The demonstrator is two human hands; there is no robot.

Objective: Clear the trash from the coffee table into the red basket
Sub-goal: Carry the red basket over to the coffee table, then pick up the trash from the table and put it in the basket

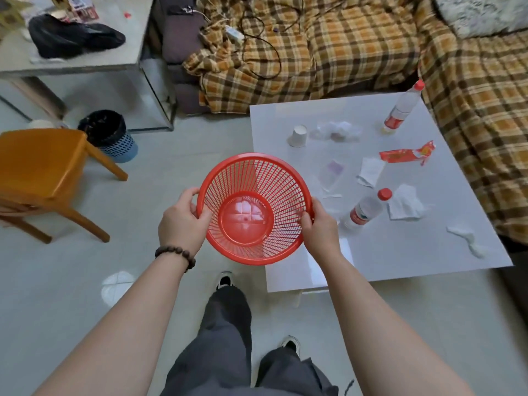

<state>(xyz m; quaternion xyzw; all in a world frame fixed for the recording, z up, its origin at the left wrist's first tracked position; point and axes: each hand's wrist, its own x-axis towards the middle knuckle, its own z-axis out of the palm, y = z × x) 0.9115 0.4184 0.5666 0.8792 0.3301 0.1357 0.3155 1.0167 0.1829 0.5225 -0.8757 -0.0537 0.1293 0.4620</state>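
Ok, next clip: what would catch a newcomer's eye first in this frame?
The red basket at the centre, empty and held by its rim in both hands, left hand and right hand. Next, the white coffee table to the right, strewn with trash: two red-capped bottles, an upturned paper cup, a red wrapper and crumpled tissues. Behind it, the plaid-covered sofa.

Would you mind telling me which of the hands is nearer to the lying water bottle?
Right. The right hand grips the red basket rim just beside the lying water bottle; the left hand holds the rim's far side.
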